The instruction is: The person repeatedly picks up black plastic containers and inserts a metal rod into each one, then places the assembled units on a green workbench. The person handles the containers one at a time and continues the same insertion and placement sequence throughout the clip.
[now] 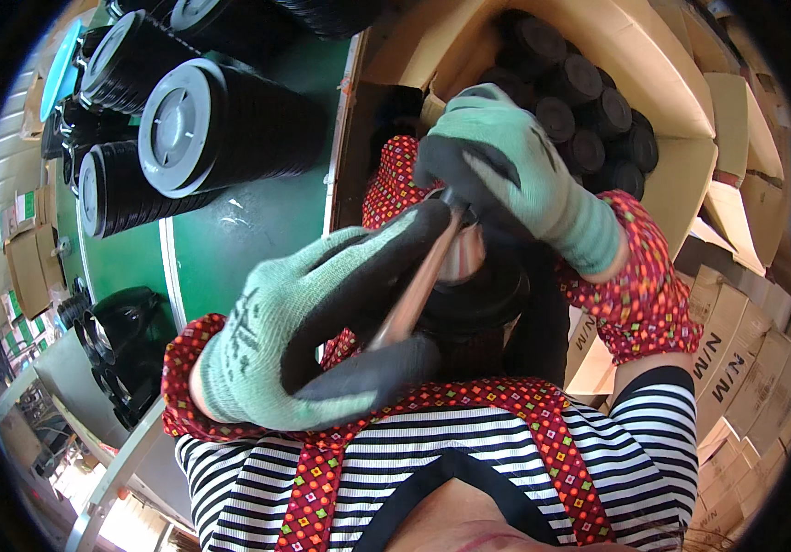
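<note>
A slim, shiny brownish strip (424, 279) slants before the chest; the left hand (308, 327), thumb and fingers parted, holds it, the right hand (510, 166) curls at its far end, grip unclear.

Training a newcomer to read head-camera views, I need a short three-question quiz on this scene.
1. Multiple choice: the brownish piece at the left hand is (a) a ball, (b) a ring, (c) long and narrow.
2. True or false: the right hand is bare.
3. Fill in: the large open cardboard box holds several ____ round pieces.

Key: 1. c. 2. False; it wears a green-and-black glove. 3. black.
</note>
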Action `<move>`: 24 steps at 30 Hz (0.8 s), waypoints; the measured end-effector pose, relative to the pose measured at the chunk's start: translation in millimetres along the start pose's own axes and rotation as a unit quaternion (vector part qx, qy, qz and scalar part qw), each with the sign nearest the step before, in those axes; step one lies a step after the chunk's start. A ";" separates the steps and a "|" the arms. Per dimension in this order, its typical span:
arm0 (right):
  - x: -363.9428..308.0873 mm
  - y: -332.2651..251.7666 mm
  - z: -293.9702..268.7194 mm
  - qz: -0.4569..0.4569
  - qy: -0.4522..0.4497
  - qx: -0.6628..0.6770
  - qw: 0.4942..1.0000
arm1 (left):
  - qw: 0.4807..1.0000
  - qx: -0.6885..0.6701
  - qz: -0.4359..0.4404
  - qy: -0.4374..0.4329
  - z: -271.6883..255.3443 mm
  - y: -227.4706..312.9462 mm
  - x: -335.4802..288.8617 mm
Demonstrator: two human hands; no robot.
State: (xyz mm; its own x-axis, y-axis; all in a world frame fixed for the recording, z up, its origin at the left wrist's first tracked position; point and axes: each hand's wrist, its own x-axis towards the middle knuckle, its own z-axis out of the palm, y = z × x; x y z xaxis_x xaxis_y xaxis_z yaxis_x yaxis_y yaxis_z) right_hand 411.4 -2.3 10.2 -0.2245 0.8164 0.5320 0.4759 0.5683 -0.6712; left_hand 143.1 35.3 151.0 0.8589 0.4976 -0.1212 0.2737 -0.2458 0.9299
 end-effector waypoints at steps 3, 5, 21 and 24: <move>-22.7 18.2 21.8 -0.001 0.026 0.103 0.994 | 0.987 0.083 0.141 -0.011 -12.8 -9.5 25.5; -33.0 25.7 35.1 0.013 0.008 0.186 0.983 | 0.973 0.071 0.217 -0.036 5.8 -14.5 43.2; -37.8 -8.7 61.7 -0.039 -0.014 0.387 0.921 | 0.976 0.150 0.152 -0.034 107.2 11.4 62.9; -36.6 -12.5 64.7 -0.049 0.008 0.348 0.936 | 0.974 0.109 0.199 -0.026 105.4 8.7 55.4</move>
State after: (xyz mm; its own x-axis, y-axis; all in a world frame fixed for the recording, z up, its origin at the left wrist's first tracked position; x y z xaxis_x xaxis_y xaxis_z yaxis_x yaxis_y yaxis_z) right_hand 358.7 -32.7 -34.3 -0.2220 0.7579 0.6135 -0.2173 0.5749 -0.7888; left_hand 238.8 -26.9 115.8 0.9350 0.2852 0.2109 -0.0051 -0.5838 0.8119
